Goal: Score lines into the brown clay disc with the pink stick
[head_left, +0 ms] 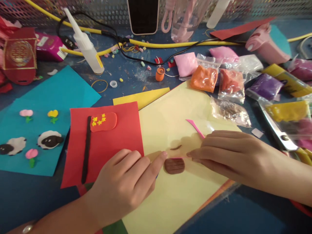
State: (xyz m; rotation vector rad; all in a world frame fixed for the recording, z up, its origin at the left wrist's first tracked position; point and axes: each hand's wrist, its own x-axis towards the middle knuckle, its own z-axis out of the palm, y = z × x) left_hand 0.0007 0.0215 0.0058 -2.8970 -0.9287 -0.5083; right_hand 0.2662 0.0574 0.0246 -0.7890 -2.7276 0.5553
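A brown clay oval (175,166) with lines across it lies on the pale yellow paper (156,208). Along its upper edge runs a thin pink strip (179,158). My right hand (224,157) pinches the strip's right end. At the left end, my left hand (129,182) has its index fingertip on the strip, with its other fingers curled and the thumb mostly hidden. Just above lies a small dark brown clay sliver (175,148). A pink pointed tool (195,127) sticks out from beside my right hand, its other end hidden.
Left are a red sheet (117,143) with a clay flag and a blue sheet (46,165) with clay sheep and flowers. Bagged clay (204,78) and scissors (278,126) lie right. A glue bottle (87,48), phone (143,16) and yellow cable (165,45) are behind.
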